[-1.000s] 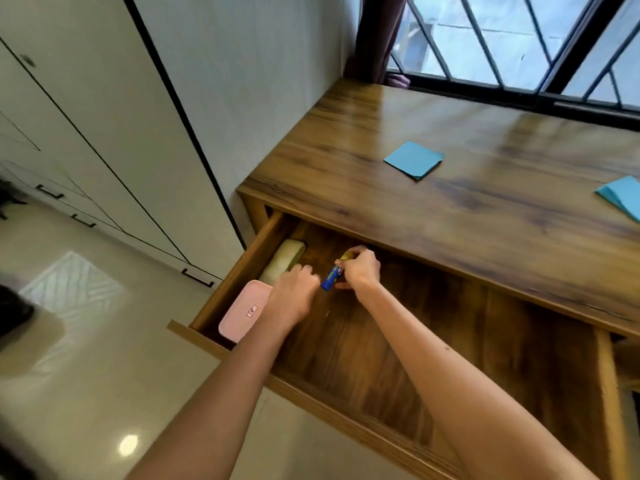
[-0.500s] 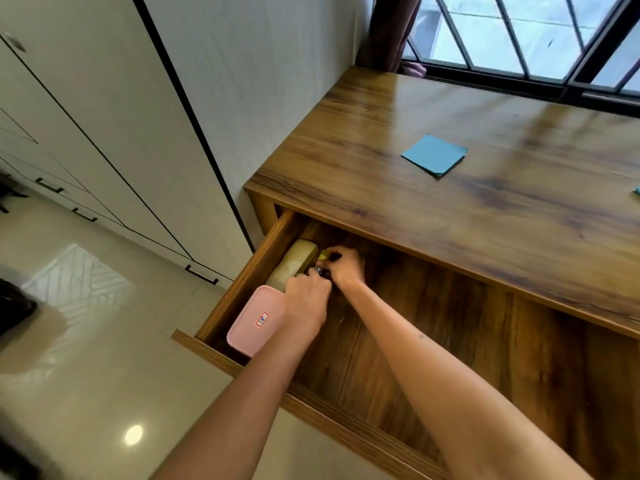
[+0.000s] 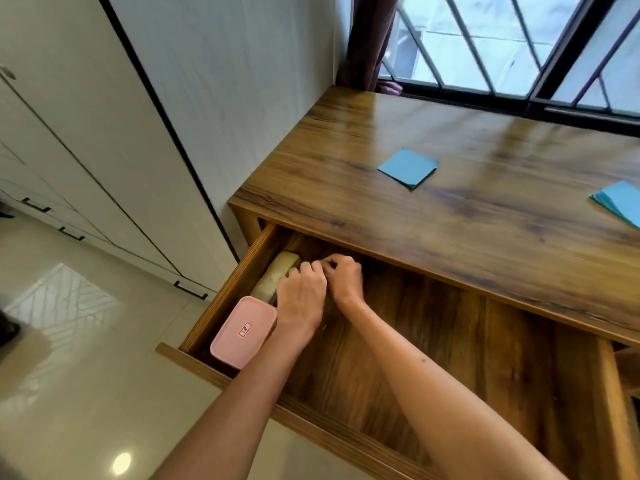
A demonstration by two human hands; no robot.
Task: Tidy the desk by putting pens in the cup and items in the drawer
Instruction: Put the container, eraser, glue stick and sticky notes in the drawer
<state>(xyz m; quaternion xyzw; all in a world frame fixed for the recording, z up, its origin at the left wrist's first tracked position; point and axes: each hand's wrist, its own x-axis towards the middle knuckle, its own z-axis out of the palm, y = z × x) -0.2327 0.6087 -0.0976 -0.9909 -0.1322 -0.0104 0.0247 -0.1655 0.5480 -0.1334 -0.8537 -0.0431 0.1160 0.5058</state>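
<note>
White cupboard doors (image 3: 86, 140) and a pale tiled floor (image 3: 69, 358) are filling the left side; beside them the wooden counter (image 3: 467, 216) is standing under a barred window (image 3: 502, 43), with its drawer (image 3: 433, 358) pulled open. Going from the left inside the drawer, a pink case (image 3: 244, 330) is lying in the front corner, and behind it a cream pouch (image 3: 278, 273) is lying along the left wall; both look light, the case stiff and smooth, the pouch probably soft. The left hand (image 3: 302, 294) is hovering just beside the pouch with its fingers (image 3: 306, 268) curled, and the right hand (image 3: 343, 278) is touching it knuckle to knuckle, its fingers also curled in; whatever they are pinching between them is hidden, so I cannot tell what it is, nor if anything is there. On the counter a blue paper pad (image 3: 408, 167) is lying well apart from both hands, and a second blue pad (image 3: 620, 204) is lying at the right edge; I am judging them light, thin and easy to bend, so sliding one to the counter edge and pinching it there by a corner would be the safest way to lift it.
</note>
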